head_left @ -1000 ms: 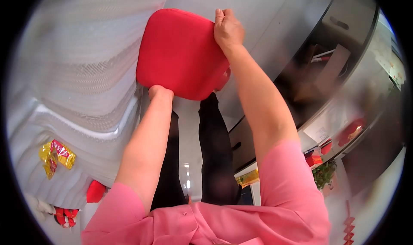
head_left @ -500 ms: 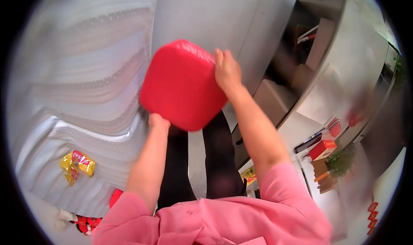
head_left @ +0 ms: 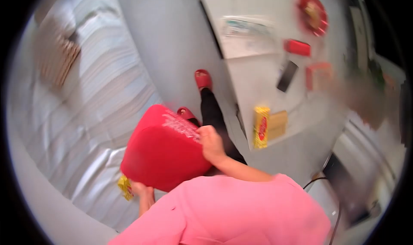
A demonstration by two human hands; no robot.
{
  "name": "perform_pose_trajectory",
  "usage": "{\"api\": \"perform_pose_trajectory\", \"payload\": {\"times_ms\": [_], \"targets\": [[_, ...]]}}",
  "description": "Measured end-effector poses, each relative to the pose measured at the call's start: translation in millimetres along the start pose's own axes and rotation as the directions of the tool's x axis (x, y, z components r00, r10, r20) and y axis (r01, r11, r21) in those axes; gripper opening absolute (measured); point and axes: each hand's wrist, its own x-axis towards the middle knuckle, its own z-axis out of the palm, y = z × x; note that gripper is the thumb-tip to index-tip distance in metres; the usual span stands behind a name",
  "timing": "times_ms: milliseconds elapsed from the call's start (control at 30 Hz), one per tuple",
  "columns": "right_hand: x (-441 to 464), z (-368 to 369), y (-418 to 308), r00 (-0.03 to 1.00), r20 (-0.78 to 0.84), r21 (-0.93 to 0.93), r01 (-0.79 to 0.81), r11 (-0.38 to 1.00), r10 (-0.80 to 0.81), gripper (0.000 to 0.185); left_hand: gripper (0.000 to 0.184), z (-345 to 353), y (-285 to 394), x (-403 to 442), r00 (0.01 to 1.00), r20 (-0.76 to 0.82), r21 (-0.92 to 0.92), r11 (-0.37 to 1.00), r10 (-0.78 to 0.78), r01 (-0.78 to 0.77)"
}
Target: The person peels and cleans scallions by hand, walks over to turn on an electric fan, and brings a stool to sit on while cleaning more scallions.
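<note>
My two hands hold a red, rounded-square, cushion-like object (head_left: 163, 154) in front of my body. White lettering runs along its upper right side. My right hand (head_left: 211, 145) is closed on that lettered edge. At the lower left corner, my left hand (head_left: 145, 192) grips the edge, its fingers partly hidden. A yellow packet (head_left: 125, 187) shows just left of it on the striped bed cover (head_left: 92, 116); whether they touch, I cannot tell.
On the right stands a white table (head_left: 245, 77) with a yellow packet (head_left: 261, 127), a phone (head_left: 288, 76), a red box (head_left: 318, 75) and a red round dish (head_left: 313, 14). A folded brown striped cloth (head_left: 60, 62) lies on the bed. My red slippers (head_left: 203, 79) are on the floor.
My view has turned, bringing the tabletop and my slippers into sight. The red object now sits lower and closer to my body, its lettered side turned up; both hands still hold it.
</note>
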Motion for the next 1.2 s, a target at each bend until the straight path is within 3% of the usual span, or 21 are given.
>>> {"api": "perform_pose_trajectory", "payload": {"times_ms": [33,67,133,167,233,267,367,433,500,533,600,633,700,733,800,833,900,967,1067,1133,1200], "targets": [[-12,2,4,0.997,-0.035,0.062,0.066,0.996,-0.064,0.026,0.040,-7,15,-6,1.000,0.001,0.078,0.997,0.024,-0.024],[-24,2,9,0.990,-0.067,0.116,0.134,0.984,-0.126,0.025,0.040,-17,24,-6,0.987,0.075,0.168,0.973,0.145,-0.156],[-48,-19,0,0.986,-0.107,0.190,0.145,0.971,-0.127,0.025,0.041,-3,37,-35,0.989,0.031,0.119,0.982,0.144,-0.146],[-58,-27,-4,0.988,-0.085,0.244,0.146,0.959,-0.129,0.024,0.041,7,41,-48,0.984,0.085,0.114,0.979,0.158,-0.167],[-87,-50,3,0.955,-0.215,0.287,0.261,0.922,-0.204,0.025,0.040,20,36,-76,0.891,0.319,0.089,0.926,0.323,-0.368],[-108,-61,14,0.927,-0.295,0.307,0.320,0.896,-0.230,0.026,0.039,11,29,-52,0.794,0.451,0.212,0.815,0.408,-0.539],[-177,-93,48,0.817,-0.545,0.342,0.422,0.840,-0.189,0.029,0.037,18,28,-46,0.652,0.700,0.339,0.667,0.292,-0.663],[-236,-114,78,0.721,-0.687,0.368,0.450,0.813,-0.089,0.029,0.038,28,0,-120,0.572,0.803,0.289,0.730,0.168,-0.619],[-281,-132,118,0.594,-0.804,0.368,0.446,0.816,0.038,0.029,0.040,28,-31,-161,0.353,0.935,0.217,0.731,0.034,-0.647],[-304,-140,138,0.533,-0.844,0.357,0.468,0.808,0.064,0.029,0.040,27,-46,-183,0.294,0.956,0.211,0.723,-0.011,-0.658],[-348,-157,176,0.407,-0.892,0.341,0.323,0.883,0.196,0.029,0.042,23,-85,-227,0.329,0.938,0.325,0.595,-0.106,-0.735],[-363,-163,199,0.351,-0.913,0.331,0.341,0.880,0.207,0.029,0.042,23,-104,-245,0.278,0.950,0.306,0.595,-0.141,-0.743],[-395,-177,247,0.082,-0.997,0.026,0.266,0.964,0.004,0.030,0.043,16,-150,-279,0.230,0.949,0.312,0.571,-0.214,-0.759],[-416,-189,263,0.020,-1.000,0.003,0.268,0.963,-0.002,0.030,0.043,6,-177,-309,0.174,0.955,0.286,0.586,-0.240,-0.759],[-452,-219,292,-0.028,-0.972,0.212,0.311,0.926,0.232,0.031,0.048,-15,-227,-369,0.246,0.902,0.428,0.664,-0.355,-0.613],[-479,-245,316,-0.080,-0.971,0.188,0.322,0.928,0.225,0.031,0.052,-29,-264,-387,0.230,0.898,0.431,0.642,-0.376,-0.634],[-521,-273,338,0.006,-0.857,0.457,0.467,0.757,0.515,0.032,0.052,-49,-317,-418,0.124,0.896,0.388,0.618,-0.425,-0.684],[-566,-318,368,-0.089,-0.827,0.447,0.497,0.744,0.555,0.032,0.053,-64,-392,-456,0.006,0.887,0.324,0.612,-0.462,-0.721],[-647,-362,417,-0.114,-0.739,0.504,0.560,0.658,0.664,0.032,0.051,-99,-489,-497,0.065,0.861,0.373,0.539,-0.505,-0.756],[-678,-392,458,-0.278,-0.703,0.449,0.540,0.712,0.655,0.033,0.051,-120,-550,-546,-0.128,0.809,0.195,0.467,-0.574,-0.862],[-700,-429,488,-0.329,-0.667,0.430,0.563,0.706,0.668,0.033,0.051,-157,-595,-606,-0.106,0.811,0.211,0.456,-0.576,-0.864]]}}
